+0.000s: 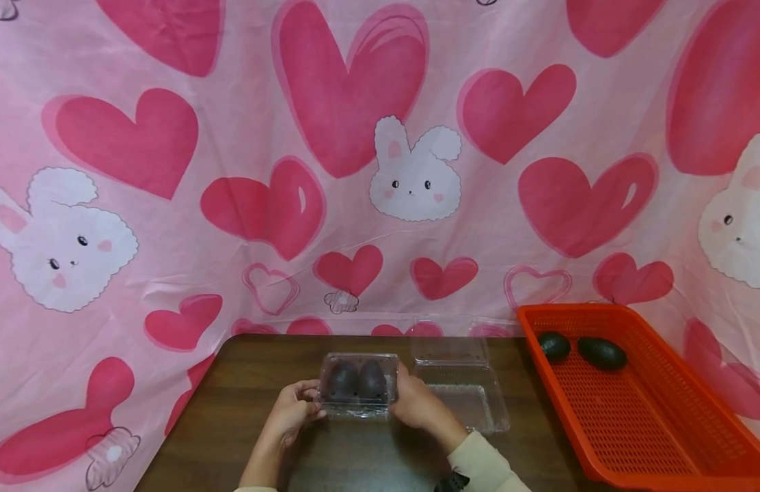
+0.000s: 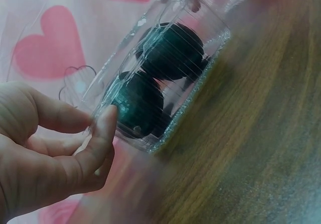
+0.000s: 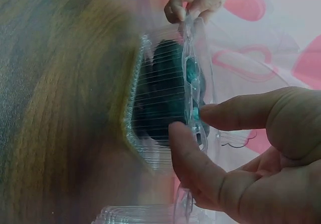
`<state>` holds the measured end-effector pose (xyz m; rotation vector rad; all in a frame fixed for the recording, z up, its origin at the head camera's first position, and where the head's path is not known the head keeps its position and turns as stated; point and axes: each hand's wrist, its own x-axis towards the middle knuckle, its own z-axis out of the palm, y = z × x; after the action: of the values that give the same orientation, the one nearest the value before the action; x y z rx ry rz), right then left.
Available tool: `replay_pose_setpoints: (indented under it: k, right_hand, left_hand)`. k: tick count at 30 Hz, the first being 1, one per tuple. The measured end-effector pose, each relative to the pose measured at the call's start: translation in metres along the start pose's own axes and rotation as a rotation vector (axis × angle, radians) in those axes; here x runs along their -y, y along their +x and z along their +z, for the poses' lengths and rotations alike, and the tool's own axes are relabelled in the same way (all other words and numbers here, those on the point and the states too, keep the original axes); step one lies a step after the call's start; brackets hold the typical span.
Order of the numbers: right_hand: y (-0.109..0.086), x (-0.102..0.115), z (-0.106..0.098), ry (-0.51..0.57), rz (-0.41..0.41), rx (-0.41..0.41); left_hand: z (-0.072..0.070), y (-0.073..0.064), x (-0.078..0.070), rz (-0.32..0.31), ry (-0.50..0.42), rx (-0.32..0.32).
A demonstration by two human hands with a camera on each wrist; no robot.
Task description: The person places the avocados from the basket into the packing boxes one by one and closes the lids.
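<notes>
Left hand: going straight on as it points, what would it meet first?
The left hand would first meet the clear box it pinches; beyond that wall, probably the nearer dark fruit, though depth is unclear.

Two avocados (image 1: 372, 380) side by side in a container (image 1: 358, 410), between the left hand (image 1: 296, 408) and right hand (image 1: 415, 402). To its right, a second container (image 1: 461, 396) on a table (image 1: 245, 389); farther right, a basket (image 1: 641, 417) with two more avocados (image 1: 602, 353) toward its far end. Behind, a cloth (image 1: 411, 246).

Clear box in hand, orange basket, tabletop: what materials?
Clear box: likely thin, glossy plastic; dark fruits show through its ribbed walls. Orange basket: probably moulded plastic, low sheen; perforated floor, even colour. Tabletop: brown wood grain, faint sheen; solid wood or laminate, can't tell.
</notes>
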<state>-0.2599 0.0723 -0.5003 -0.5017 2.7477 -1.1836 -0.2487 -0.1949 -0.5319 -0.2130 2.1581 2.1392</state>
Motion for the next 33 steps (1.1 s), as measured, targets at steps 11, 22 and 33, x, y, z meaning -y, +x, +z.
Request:
replay_pose_setpoints:
  k: [11,22,33]
  right_hand:
    - [0.005,-0.002,0.007,0.343,0.084,0.042]
    - [0.007,-0.006,0.019,0.636,0.143,0.034]
    - [0.009,-0.007,0.021,0.498,0.142,-0.001]
  left_hand:
    - [-0.002,0.001,-0.004,-0.016,0.003,-0.035]
    - [-0.002,0.002,-0.003,-0.032,-0.003,-0.036]
    - [-0.001,0.005,-0.002,-0.018,-0.008,-0.041]
